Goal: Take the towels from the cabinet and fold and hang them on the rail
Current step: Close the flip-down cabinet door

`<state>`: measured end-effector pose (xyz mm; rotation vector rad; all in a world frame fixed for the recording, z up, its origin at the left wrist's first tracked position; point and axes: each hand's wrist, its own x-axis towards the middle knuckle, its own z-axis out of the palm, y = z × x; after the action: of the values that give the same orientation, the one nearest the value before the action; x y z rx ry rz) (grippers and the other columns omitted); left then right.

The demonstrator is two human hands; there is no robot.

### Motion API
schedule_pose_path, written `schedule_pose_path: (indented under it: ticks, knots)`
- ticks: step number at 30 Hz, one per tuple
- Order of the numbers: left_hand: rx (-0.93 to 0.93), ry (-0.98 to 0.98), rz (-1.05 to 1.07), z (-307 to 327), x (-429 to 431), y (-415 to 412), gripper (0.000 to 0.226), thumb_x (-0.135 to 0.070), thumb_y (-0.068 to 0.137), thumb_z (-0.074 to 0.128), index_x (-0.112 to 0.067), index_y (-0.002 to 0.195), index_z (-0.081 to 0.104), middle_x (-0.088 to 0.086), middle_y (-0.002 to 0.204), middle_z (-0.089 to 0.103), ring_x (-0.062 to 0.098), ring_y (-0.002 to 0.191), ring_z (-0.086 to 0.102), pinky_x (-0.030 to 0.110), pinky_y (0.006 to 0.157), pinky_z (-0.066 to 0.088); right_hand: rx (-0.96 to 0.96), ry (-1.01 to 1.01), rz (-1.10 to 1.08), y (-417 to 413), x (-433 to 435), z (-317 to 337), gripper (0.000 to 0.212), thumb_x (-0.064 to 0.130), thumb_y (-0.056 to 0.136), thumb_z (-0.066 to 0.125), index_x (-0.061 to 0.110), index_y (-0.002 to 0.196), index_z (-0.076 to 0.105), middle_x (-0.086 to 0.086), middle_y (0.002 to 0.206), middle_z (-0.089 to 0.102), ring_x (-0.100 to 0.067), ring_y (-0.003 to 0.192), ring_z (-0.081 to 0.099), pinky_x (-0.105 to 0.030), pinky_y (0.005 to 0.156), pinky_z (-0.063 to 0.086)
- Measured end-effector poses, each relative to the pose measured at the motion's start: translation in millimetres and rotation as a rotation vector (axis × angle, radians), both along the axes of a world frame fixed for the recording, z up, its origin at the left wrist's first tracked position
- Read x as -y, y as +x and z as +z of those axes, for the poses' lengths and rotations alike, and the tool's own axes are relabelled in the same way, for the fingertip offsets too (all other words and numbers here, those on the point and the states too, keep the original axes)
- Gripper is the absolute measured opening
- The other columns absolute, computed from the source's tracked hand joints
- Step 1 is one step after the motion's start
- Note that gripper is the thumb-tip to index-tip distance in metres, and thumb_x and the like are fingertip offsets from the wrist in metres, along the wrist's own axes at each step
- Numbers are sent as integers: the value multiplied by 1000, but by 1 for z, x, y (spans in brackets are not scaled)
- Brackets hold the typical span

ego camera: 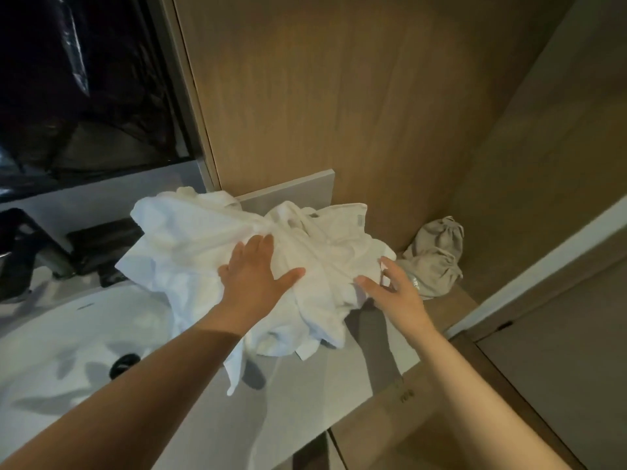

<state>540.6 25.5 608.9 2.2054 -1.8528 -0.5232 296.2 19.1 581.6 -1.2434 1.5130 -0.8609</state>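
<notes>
A crumpled heap of white towels [190, 245] lies on the grey countertop [305, 395] beside the sink, one corner drooping over the basin's edge. My left hand [254, 276] rests flat on top of the heap, fingers spread, gripping nothing. My right hand [393, 290] hovers at the heap's right edge with fingers apart, thumb and forefinger close to the cloth but not closed on it. No rail is in view.
A white sink basin [68, 334] with a dark drain [124, 364] sits at the left. A beige drawstring bag [434, 256] lies in the wooden corner at the right. Dark items [101, 252] stand behind the sink under a mirror. Wood panels rise behind.
</notes>
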Motion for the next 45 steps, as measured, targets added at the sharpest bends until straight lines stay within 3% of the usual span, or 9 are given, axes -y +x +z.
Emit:
schedule_pose_path:
  ticks: [2,6,8,12,18,27,34,45]
  knots:
    - [49,16,-16,7,-1,-4,87,-72,86,42,-22,152,14,3,160,17,32,145,19,56,113,26,-117,2,-25,-11,-23,6,56,43,86,70,24,136,52,8,130,55,-12,117,53,-27,88,46]
    - [179,-46,-93,29,-4,-18,78,-63,88,52,-7,140,36,15,147,36,34,133,36,44,106,36,-280,-22,-59,-32,-65,17,29,30,88,71,18,114,66,4,107,66,-15,104,61,-30,89,49]
    - [231,-86,-146,41,-10,-28,75,-59,87,56,-3,135,40,17,141,40,33,130,38,40,105,37,-314,-33,-101,-41,-83,21,25,28,88,71,19,110,66,5,102,66,-13,100,62,-32,88,51]
    - [277,-157,-377,59,-33,-59,73,-53,91,54,-11,146,31,14,153,29,31,138,31,38,112,31,-336,-39,-177,-63,-121,20,28,29,87,72,22,113,64,11,101,64,-6,97,60,-24,83,48]
    - [-24,-13,-672,60,-96,-134,55,-40,91,60,-13,137,48,9,136,48,24,119,50,32,96,42,-389,8,-293,-120,-194,13,29,24,86,74,21,113,65,7,102,66,-9,98,62,-27,88,52]
    - [40,115,-914,31,-184,-258,57,-41,90,61,-16,139,47,6,134,50,22,120,51,33,99,44,-393,113,-464,-222,-338,5,27,24,87,72,32,110,60,17,100,62,5,91,57,-6,69,41]
    - [64,178,-1028,5,-234,-340,55,-42,91,59,-17,139,47,4,137,51,20,122,52,30,98,44,-481,229,-534,-287,-418,3,40,25,89,70,22,127,59,3,120,63,-9,109,60,-22,89,51]
    - [79,213,-1103,-27,-214,-484,59,-40,92,60,-17,143,43,4,144,46,19,132,46,31,107,40,-575,294,-560,-409,-403,-8,42,30,90,69,22,130,58,4,122,63,-8,110,59,-20,86,49]
